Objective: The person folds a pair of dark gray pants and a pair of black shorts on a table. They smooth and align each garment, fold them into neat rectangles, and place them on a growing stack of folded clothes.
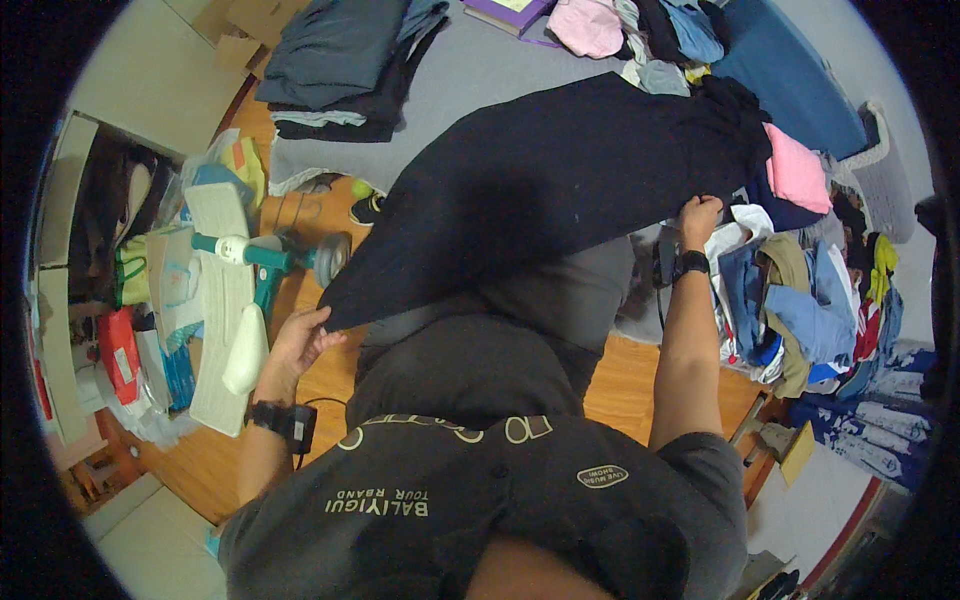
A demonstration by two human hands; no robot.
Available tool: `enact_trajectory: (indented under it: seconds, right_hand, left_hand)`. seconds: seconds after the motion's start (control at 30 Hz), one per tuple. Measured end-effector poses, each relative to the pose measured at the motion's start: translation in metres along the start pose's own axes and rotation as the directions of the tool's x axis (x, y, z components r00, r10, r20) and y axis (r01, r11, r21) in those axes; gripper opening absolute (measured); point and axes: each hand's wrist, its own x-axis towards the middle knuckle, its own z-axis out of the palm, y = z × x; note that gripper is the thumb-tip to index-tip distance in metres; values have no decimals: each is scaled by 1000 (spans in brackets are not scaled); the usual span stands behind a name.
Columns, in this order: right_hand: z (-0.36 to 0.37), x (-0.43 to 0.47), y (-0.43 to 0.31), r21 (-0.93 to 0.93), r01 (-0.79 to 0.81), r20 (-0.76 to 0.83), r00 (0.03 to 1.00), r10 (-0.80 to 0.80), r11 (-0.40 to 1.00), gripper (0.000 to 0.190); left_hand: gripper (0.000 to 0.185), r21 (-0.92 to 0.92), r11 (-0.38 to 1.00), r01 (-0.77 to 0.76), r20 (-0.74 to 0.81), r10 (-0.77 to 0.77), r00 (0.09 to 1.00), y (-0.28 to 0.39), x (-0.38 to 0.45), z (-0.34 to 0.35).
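Observation:
A large black cloth garment (525, 180) stretches at a slant across my lap and the grey bed cover (457, 82). Its exact kind cannot be told. My left hand (301, 339) pinches its narrow lower-left corner between thumb and forefinger, the other fingers loosely spread. On the near edge, farther right, my right hand (701, 217) holds the cloth with curled fingers. The garment's far right end is bunched up beside a folded pink cloth (799, 169). Dark folded clothes (330, 60) are stacked at the upper left of the bed.
A heap of mixed clothes (810, 300) lies to the right of my right forearm. Left of my left hand stands a white and green child's ride-on toy (225, 300), near bags and boxes. A purple box or book (510, 11) and more clothes (589, 30) lie at the far side.

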Motion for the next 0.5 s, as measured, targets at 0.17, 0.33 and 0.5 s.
enact_trajectory:
  seconds: [0.17, 0.33, 0.5]
  right_hand:
    - [1, -10, -6, -37, -39, -45, 998, 37, 999, 32]
    - [-37, -46, -79, -48, 206, -232, 950, -211, 977, 39]
    - [-88, -157, -207, 679, 605, 156, 434, -887, 415, 47]
  left_hand:
    - [17, -21, 1000, 7, -3, -7, 1000, -7, -10, -3]
    - [13, -33, 998, -53, -16, 53, 998, -11, -7, 4]
    - [11, 61, 935, -348, 6, 348, 937, 14, -30, 32]
